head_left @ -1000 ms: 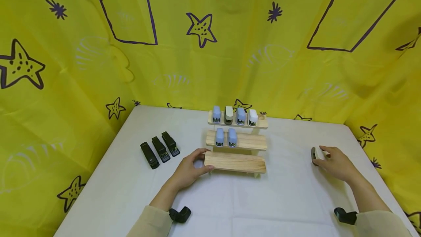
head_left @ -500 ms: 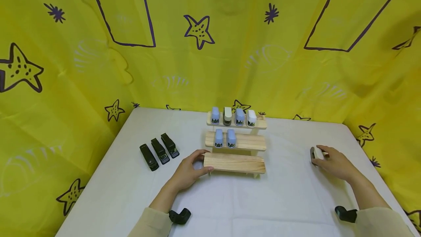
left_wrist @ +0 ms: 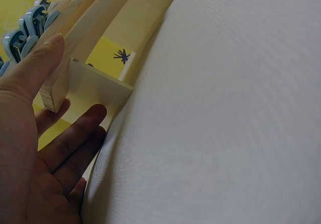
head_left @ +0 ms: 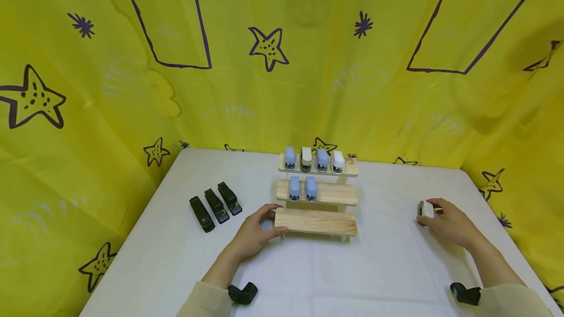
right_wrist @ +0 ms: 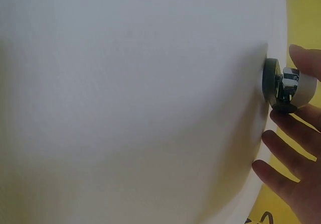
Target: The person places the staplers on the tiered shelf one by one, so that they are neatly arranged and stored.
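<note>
My left hand (head_left: 253, 234) clasps the left end of the wooden rack (head_left: 315, 221), thumb at the front edge of its lowest shelf and fingers behind, while my right hand (head_left: 451, 224) holds a white-topped stapler (head_left: 428, 209) well to the rack's right. The right grip is narrow, thumb and fingers pinching the pale upper part, the dark base facing the white table (head_left: 374, 253); whether base and table touch is hard to tell from the dim right wrist view. On the rack's top shelf, left to right, stand a blue stapler (head_left: 289, 158), a cream stapler (head_left: 306, 158), a second blue stapler (head_left: 322, 160) and a plain white stapler (head_left: 338, 161). Two more blue staplers (head_left: 294, 188) occupy the left half of the rack's middle shelf. Left of the rack, three black staplers (head_left: 216, 205) sit in a slanting row; behind it hangs a yellow curtain (head_left: 308, 101).

The step in hand, as I judge it, is securing the stapler while bracing the rack. The next move calls for a firm pinch, a lift clear of the table and a steady left hand.

Dark patches mark the fronts of the racked staplers, but any lettering is too small to read; I can make out no brand.
</note>
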A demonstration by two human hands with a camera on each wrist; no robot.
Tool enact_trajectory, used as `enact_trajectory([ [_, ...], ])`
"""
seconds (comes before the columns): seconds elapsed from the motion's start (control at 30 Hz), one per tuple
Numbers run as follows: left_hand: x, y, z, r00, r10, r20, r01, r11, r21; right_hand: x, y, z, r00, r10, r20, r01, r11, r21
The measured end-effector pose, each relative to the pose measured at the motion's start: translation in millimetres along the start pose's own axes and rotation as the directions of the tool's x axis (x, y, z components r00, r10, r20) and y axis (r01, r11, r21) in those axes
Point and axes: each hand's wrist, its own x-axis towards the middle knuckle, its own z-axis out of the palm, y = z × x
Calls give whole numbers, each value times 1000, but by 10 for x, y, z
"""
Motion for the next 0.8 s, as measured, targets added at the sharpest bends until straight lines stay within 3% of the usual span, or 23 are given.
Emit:
enact_trajectory([
  [0.8,-15,35,1,1000,6,0,-6,1000,2,-143,-545,159,989,-114,-91,123,987,99],
])
